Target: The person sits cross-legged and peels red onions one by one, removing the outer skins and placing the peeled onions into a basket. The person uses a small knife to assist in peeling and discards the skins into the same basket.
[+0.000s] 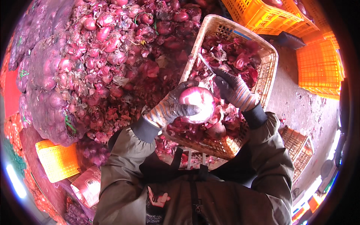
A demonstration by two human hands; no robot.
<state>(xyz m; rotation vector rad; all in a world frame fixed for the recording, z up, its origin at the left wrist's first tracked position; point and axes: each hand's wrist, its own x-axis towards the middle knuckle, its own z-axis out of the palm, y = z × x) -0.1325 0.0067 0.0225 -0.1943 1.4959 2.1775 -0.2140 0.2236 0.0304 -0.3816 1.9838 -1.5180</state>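
A large, shiny red onion [206,102] rests in my left hand [174,105], with the thumb across its near face and the fingers along its far side. My right hand [234,88] grips a knife, its thin blade [206,63] pointing away to the upper left; the fingers hide the handle. Both hands wear dark-palmed, striped knit gloves. Below them stands a dirty pale plastic crate [270,67] holding loose onion skins [243,60] and what looks like a darker onion [216,130]. The blade is apart from the onion.
A big heap of red onions [109,53] with dry skins lies left of the crate. Full purple mesh sacks [46,109] border it. Orange plastic crates [319,66] stand at the right and upper right, and a yellow crate [57,160] at lower left. Another dirty crate [295,146] sits by my right arm.
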